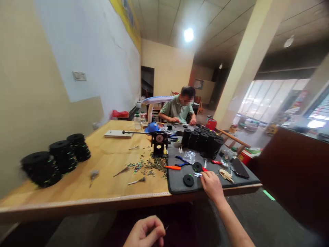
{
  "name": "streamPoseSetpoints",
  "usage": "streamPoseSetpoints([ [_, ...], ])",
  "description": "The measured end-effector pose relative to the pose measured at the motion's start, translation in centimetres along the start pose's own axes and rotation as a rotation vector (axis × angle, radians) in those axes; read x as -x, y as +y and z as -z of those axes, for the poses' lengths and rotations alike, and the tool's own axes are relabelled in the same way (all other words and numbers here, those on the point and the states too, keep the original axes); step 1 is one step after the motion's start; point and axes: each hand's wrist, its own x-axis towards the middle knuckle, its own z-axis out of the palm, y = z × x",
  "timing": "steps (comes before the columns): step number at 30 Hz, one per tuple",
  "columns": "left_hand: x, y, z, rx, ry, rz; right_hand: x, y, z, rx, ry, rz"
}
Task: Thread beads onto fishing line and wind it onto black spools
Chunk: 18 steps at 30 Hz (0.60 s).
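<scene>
My left hand point(147, 231) is in front of the table edge, low in view. Thumb and fingers are pinched together, and a thin strand-like bit point(167, 227) shows beside the fingertips, too small to name. Over the front of the grey mat point(177, 183), my right hand point(212, 183) has its fingers closed on small scissors point(197, 174); the silvery blades point left and the handle is largely hidden. Close by lie two black foam discs, one flat on the mat point(188, 180) and the other just behind the blades point(197, 167).
An orange-handled tool point(173, 167) and blue-handled pliers point(182, 161) lie on the mat, with black spools point(203, 140) behind. Small metal pieces point(156, 164) are scattered by a black winding device point(159, 144). More wound spools point(63, 154) stand left. A person point(177, 109) works opposite.
</scene>
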Motion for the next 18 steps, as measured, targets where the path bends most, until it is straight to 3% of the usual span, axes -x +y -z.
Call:
streamPoseSetpoints([
  [2,0.0,0.4,0.0,-0.014,0.085,-0.082,1.2,-2.8,0.2,-0.202,0.077,0.009],
  [4,0.0,0.8,0.1,-0.023,0.198,-0.160,2.8,-6.5,0.5,-0.596,0.031,0.051],
  [8,-0.3,0.9,0.8,0.010,0.391,-0.221,5.3,-14.5,0.8,-1.244,-0.431,0.136],
  [10,-0.4,0.6,1.5,0.056,0.432,-0.219,5.3,-17.2,0.5,-1.418,-0.552,0.085],
  [13,-0.5,0.1,2.5,0.163,0.466,-0.206,4.3,-19.3,-0.3,-1.435,-0.568,0.014],
  [18,-0.4,-1.2,3.9,0.250,0.562,-0.157,2.5,-20.5,-1.4,-1.162,-0.463,0.112],
])
